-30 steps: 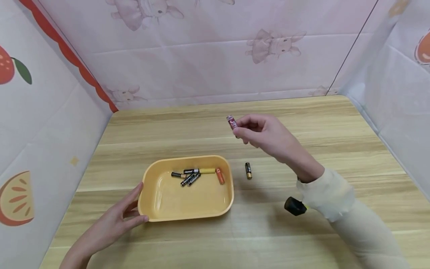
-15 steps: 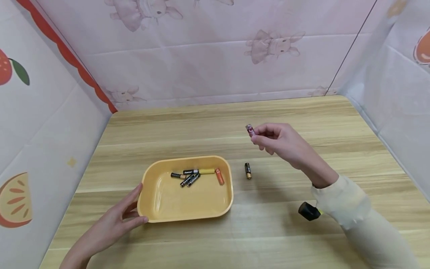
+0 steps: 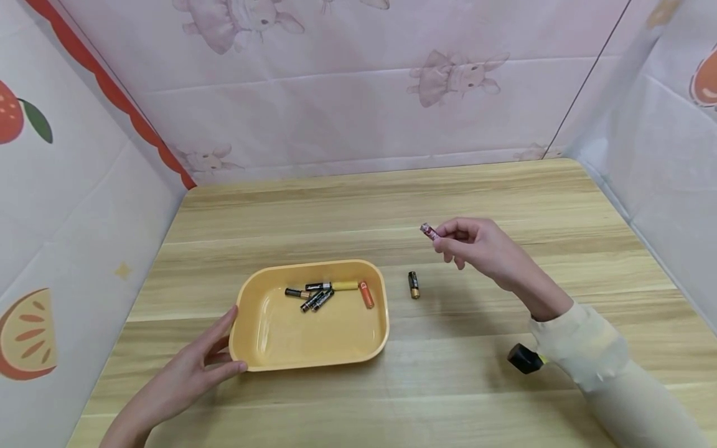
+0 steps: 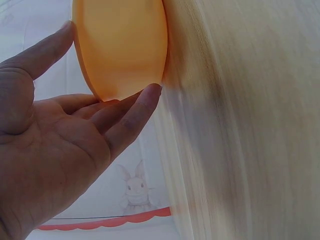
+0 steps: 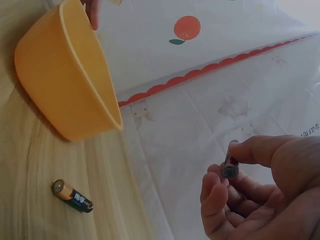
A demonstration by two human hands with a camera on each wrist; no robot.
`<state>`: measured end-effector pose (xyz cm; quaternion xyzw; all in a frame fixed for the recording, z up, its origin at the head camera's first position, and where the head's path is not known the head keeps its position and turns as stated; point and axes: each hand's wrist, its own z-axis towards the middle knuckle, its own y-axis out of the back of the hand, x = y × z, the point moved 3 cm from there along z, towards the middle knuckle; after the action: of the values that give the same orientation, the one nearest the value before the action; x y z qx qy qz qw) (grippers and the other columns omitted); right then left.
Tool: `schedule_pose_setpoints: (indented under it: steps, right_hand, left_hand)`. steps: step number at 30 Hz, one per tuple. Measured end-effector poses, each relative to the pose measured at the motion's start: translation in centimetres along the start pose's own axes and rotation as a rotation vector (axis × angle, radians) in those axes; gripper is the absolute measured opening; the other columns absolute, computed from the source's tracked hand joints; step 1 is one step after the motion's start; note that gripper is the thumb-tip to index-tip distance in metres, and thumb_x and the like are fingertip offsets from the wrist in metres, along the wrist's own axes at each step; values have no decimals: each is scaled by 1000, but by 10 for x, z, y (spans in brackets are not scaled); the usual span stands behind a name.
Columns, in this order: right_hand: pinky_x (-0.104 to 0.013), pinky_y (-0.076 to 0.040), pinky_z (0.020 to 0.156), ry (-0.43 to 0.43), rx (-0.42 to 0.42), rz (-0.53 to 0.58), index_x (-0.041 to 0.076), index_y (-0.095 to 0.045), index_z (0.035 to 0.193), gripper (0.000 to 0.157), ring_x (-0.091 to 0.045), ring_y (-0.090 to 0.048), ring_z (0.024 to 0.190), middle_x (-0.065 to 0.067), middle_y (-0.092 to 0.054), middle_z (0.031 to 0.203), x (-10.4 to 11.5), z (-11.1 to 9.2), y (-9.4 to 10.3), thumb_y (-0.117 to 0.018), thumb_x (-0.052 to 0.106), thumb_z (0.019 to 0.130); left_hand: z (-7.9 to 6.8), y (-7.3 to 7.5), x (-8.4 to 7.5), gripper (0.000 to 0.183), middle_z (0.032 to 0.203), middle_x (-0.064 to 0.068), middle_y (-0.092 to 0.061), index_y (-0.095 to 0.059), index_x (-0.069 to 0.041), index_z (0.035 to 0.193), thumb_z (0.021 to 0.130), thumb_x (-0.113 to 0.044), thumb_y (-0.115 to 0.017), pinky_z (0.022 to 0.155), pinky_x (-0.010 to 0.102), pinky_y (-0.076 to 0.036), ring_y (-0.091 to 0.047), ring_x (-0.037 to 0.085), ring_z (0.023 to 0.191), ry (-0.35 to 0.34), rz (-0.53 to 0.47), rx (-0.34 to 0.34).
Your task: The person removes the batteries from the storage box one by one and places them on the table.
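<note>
My right hand pinches a dark red battery between thumb and fingertips, above the table to the right of a yellow plastic basin. In the right wrist view one end of this battery faces the camera. With thumb and fingers spread round its left end, my left hand holds the basin; the left wrist view shows fingertips along its wall. Several black batteries, a yellow one and an orange one lie inside. A black-and-gold battery lies on the table, right of the basin.
The wood-grain table is bordered by a pink rabbit-print sheet at the back and white sheets at both sides. A black object sticks out by the right sleeve cuff.
My right hand has moved right and toward me with the dark red battery, which now lies more tilted. The left hand and the basin have stayed in place.
</note>
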<state>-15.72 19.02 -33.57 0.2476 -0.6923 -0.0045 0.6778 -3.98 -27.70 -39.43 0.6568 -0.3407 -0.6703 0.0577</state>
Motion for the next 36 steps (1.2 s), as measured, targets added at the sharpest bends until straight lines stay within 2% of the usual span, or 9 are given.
schedule_pose_setpoints:
  steps: [8,14,20,24,29,36]
  right_hand:
    - [-27,-47,61,-25,-20,26,-6,-67,115,27,-14,-53,66,-3,-66,87,-13,-4,2,-72,15,99]
    - [-25,-47,62,-37,-17,129,-10,-66,114,25,-11,-54,66,-2,-70,88,-23,-3,0,-73,7,97]
    - [-22,-48,63,5,2,281,-7,-67,107,13,-12,-61,78,-5,-76,95,-31,-1,-2,-70,-1,96]
    - [-21,-49,63,18,13,330,-4,-69,103,6,-13,-61,83,-7,-75,97,-35,0,-3,-70,0,97]
    - [-24,-54,69,-25,25,285,-4,-72,104,9,-15,-64,89,-6,-73,98,-43,2,-5,-70,2,98]
    - [-30,-60,72,-146,38,81,-15,-65,125,35,-15,-66,81,-13,-74,104,-60,6,-13,-70,8,99]
  left_hand:
    - [0,0,0,91,162,37,-21,-14,3,163,96,-9,-74,89,20,-57,-61,31,120,14,-27,16]
    - [0,0,0,91,162,36,-20,-13,2,163,97,-10,-74,88,20,-57,-60,35,121,25,-29,21]
    - [0,0,1,91,163,36,-20,-14,1,164,97,-11,-74,88,20,-57,-59,37,122,31,-17,17]
    - [0,0,0,91,163,35,-21,-14,1,164,97,-12,-75,89,20,-57,-59,39,122,35,-12,12]
    - [0,-1,0,91,162,35,-22,-15,0,164,96,-12,-75,89,21,-57,-61,36,121,32,-3,1]
    - [0,-1,0,91,162,34,-23,-15,0,164,96,-12,-75,89,20,-57,-62,33,119,33,-2,-2]
